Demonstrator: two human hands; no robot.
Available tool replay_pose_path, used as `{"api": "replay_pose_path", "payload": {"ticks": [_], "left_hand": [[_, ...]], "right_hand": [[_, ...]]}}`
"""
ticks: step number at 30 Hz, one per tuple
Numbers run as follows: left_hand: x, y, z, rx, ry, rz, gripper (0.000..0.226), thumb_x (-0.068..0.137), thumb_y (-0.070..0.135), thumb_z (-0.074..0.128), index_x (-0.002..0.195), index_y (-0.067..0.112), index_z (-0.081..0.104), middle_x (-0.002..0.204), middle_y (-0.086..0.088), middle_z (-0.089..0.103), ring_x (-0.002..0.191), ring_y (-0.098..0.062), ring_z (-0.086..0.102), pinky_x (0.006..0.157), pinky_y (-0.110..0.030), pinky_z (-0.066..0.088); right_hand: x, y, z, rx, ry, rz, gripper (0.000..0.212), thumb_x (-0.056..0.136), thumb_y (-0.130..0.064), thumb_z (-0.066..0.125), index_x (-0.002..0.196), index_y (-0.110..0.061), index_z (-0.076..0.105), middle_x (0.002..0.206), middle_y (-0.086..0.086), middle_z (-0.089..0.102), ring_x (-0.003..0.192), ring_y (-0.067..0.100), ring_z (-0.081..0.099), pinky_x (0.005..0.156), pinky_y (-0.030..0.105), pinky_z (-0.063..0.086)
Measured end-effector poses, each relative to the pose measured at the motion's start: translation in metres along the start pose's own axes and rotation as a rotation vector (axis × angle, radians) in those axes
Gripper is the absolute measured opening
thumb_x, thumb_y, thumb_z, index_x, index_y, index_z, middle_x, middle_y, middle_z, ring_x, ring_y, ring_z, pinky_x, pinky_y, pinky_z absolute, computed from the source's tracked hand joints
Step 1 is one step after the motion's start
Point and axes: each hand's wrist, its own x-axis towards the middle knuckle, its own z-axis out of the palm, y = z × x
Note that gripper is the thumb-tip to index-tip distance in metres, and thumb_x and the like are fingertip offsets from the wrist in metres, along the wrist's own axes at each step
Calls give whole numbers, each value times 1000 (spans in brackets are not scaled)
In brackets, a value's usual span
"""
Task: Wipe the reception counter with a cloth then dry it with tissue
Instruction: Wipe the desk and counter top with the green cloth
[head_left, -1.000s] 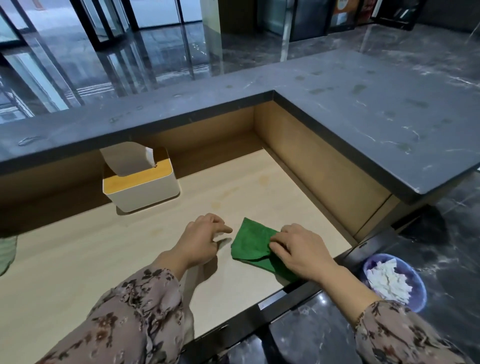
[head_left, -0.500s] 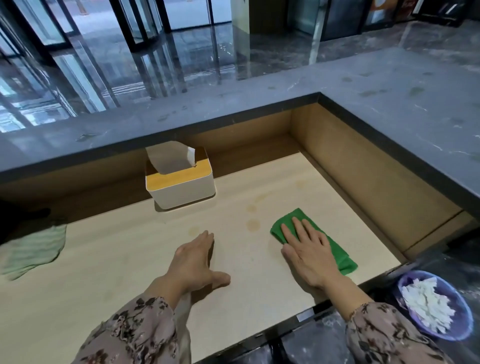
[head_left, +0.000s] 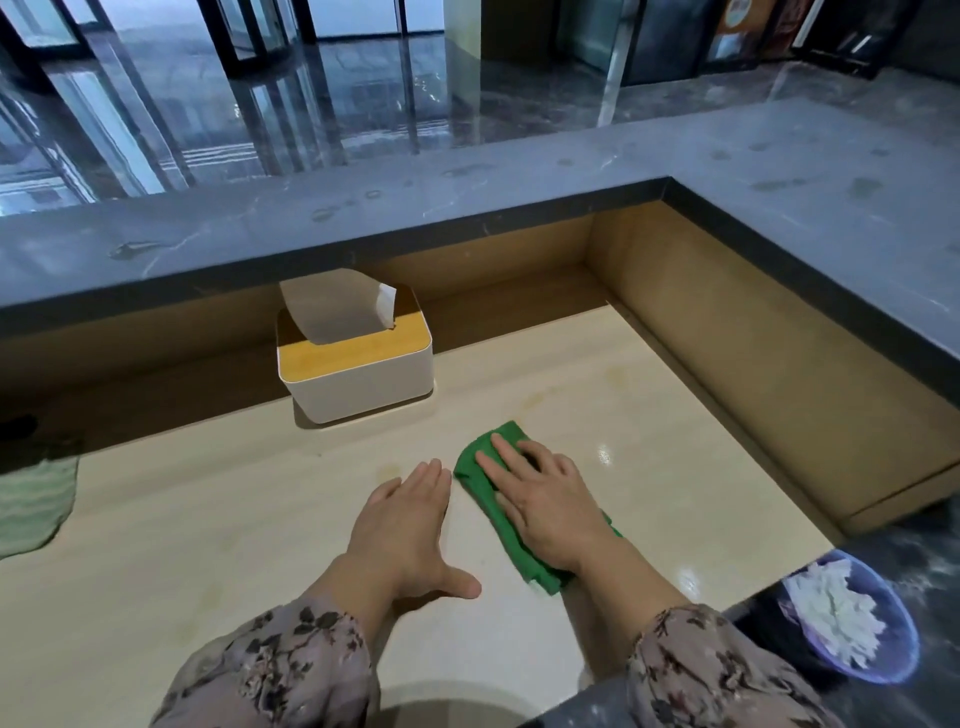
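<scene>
Head view, right grip (head_left: 545, 499) spread flat atop green cloth (head_left: 468, 478), left grip (head_left: 405, 525) flat on counter (head_left: 208, 545) just beside it

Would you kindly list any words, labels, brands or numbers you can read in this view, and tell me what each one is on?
No text can be read anywhere in this view.
Too blurred to read: the display panels at the far top right, where only coloured graphics show.
No lettering visible: the tissue box, the green cloth, the purple bowl.
</scene>
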Motion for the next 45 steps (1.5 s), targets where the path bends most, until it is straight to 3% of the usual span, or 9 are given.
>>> {"api": "replay_pose_path", "payload": {"ticks": [7,11,16,22,26,33,37,41,45], "left_hand": [[1,2,0,21,-3,-1,131,61,76,66,153,12,-3,161,-2,-7,148,-13,-6,121,-35,0],[1,2,-1,18,2,5,132,60,76,66,153,11,-3,161,-3,-8,148,-15,-6,121,-34,0],[3,5,-6,28,5,5,134,58,75,68,153,9,0,161,-5,-4,148,-17,-3,121,-33,2],[7,4,-5,62,14,-4,133,60,74,68,153,9,-1,161,-6,-4,149,-19,-1,119,-33,1],[10,6,-4,62,17,-3,133,59,73,68,153,9,-1,161,-6,-4,148,-18,-1,119,-32,2],[4,8,-7,10,7,-5,132,59,71,69,153,11,-3,161,-3,-7,148,-14,-5,118,-29,0],[1,11,-11,6,3,-6,131,59,71,69,153,11,-1,161,-2,-6,148,-13,-6,118,-28,0],[2,14,-14,22,-24,-23,133,60,71,69,152,9,-3,161,-4,-7,148,-14,-6,119,-29,1],[7,19,-16,89,-62,-58,137,58,71,71,152,5,-4,161,-9,-5,149,-19,-2,121,-32,5]], "right_hand": [[-30,97,2,-71,85,529,58,99,-41,3,154,-22,0,162,1,-1,149,21,1,119,37,14],[-37,72,6,-45,108,713,60,99,-38,0,154,-14,-2,161,10,-1,149,28,1,120,40,9],[-7,-3,11,-14,84,391,91,73,-50,-40,152,-21,-7,160,5,-11,148,28,-10,117,37,-7],[79,-6,-8,-39,-39,40,54,103,-41,12,153,-27,-4,161,0,-11,148,20,-13,119,36,-5],[104,54,-22,-50,-11,105,55,103,-41,13,154,-25,-2,162,1,-8,148,20,-9,120,37,1],[44,169,-21,-112,65,543,63,99,-44,3,154,-13,3,161,13,5,148,30,4,120,43,10],[-4,118,-12,-30,95,665,71,92,-42,-3,153,-9,12,159,19,13,146,35,13,118,43,16],[-4,33,8,-20,134,420,64,91,-41,17,143,-13,42,148,16,39,136,37,40,107,49,35],[44,2,2,-43,16,83,62,92,-48,-6,151,-27,-8,160,3,-13,148,25,-12,119,40,-5]]}}
